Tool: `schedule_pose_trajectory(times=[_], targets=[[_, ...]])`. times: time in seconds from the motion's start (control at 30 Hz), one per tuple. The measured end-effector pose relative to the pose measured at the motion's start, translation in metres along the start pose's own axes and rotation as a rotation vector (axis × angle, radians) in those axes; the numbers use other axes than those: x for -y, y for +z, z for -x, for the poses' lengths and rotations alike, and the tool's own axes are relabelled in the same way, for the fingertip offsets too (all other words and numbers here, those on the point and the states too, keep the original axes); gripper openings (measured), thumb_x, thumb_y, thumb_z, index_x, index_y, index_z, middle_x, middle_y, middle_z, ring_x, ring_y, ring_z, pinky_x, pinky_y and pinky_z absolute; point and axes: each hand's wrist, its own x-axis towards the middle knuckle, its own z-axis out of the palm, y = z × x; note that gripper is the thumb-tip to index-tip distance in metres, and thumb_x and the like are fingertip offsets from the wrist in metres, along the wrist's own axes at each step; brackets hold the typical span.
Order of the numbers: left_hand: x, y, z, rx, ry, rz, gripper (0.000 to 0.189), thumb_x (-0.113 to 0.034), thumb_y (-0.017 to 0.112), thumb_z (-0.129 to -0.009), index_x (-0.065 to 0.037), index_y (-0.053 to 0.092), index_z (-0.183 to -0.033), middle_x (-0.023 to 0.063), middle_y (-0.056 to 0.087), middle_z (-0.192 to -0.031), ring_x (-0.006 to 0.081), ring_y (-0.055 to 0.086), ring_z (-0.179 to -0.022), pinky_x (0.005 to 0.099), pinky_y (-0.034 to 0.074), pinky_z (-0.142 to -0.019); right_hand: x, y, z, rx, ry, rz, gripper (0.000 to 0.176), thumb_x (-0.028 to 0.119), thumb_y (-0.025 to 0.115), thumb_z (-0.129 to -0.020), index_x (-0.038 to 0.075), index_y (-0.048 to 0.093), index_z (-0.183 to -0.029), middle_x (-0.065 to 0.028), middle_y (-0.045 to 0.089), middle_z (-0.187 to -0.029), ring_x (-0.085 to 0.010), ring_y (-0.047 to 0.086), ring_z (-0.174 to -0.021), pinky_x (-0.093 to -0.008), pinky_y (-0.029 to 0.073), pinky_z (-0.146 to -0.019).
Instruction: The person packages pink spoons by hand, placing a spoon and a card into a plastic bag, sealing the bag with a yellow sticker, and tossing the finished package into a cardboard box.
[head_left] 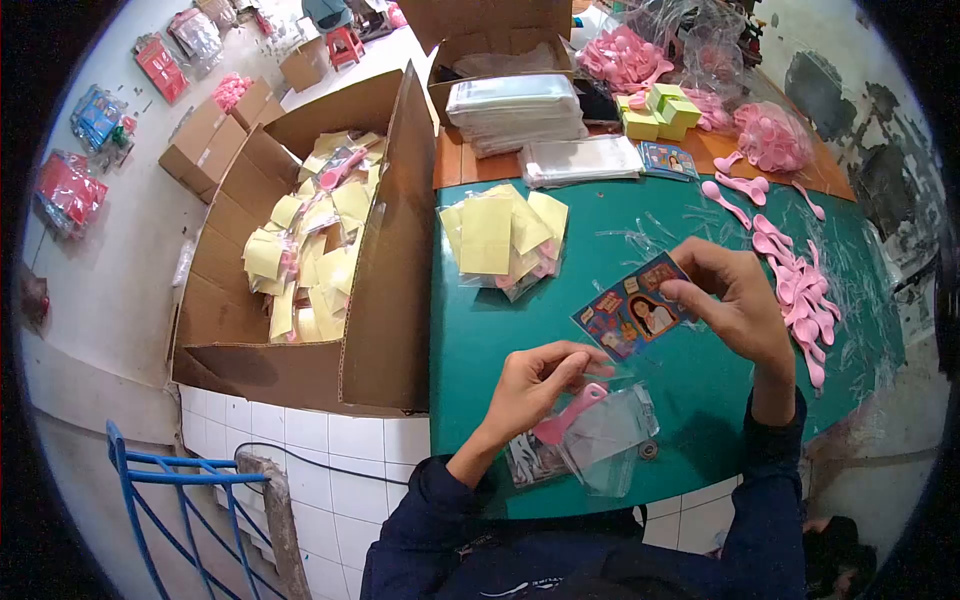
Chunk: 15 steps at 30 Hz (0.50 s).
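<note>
Smooth green tabletop (480, 345) stretches out before me, a heap of pink plastic spoons (798, 290) off to my right. My right hand (735, 300) pinches a rectangular, colourfully printed card (618, 312) at its right end, above the tabletop. My left hand (540, 385) is narrow, fingers bent, near the card's lower edge; whether it grips anything, I cannot tell. Nearer me lie a pink plastic scoop (574, 413) and a clear plastic pouch (612, 440). I'd judge a light pinch best, keeping the card flat and its corners uncreased.

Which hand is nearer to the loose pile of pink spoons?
Right. The right hand, holding a printed card, is left of the pile; the left hand is farther away, near a single spoon.
</note>
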Motion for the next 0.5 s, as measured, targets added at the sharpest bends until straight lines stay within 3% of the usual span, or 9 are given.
schedule_pose_trajectory(times=[0.23, 0.4, 0.5], targets=[[-0.004, -0.003, 0.003, -0.118, 0.028, 0.135, 0.023, -0.014, 0.049, -0.094, 0.004, 0.061, -0.102, 0.0094, 0.065, -0.090, 0.0133, 0.063, -0.079, 0.0249, 0.052, -0.070, -0.005, -0.007, 0.000, 0.106, 0.016, 0.159, 0.016, 0.011, 0.065, -0.081, -0.001, 0.056, -0.087, -0.0060, 0.056, -0.065, -0.0052, 0.050, -0.059, -0.0246, 0.043, -0.053], [0.006, 0.001, 0.003, -0.149, 0.025, -0.034, 0.020, -0.014, 0.055, -0.091, 0.004, 0.064, -0.092, 0.0034, 0.063, -0.082, 0.0068, 0.056, -0.068, 0.0237, 0.050, -0.063, 0.004, -0.003, -0.001, 0.256, -0.069, 0.320, 0.017, 0.013, 0.066, -0.079, 0.001, 0.055, -0.086, -0.0109, 0.054, -0.064, -0.0157, 0.052, -0.054, -0.0281, 0.042, -0.052], [0.003, 0.001, 0.004, -0.078, 0.026, -0.082, 0.021, -0.012, 0.058, -0.089, 0.003, 0.060, -0.105, 0.0012, 0.063, -0.080, 0.0053, 0.054, -0.066, 0.0221, 0.049, -0.063, 0.001, 0.008, -0.003, 0.376, -0.056, 0.321, 0.020, 0.017, 0.066, -0.078, 0.002, 0.053, -0.082, -0.0144, 0.053, -0.065, -0.0272, 0.052, -0.055, -0.0331, 0.041, -0.053]])
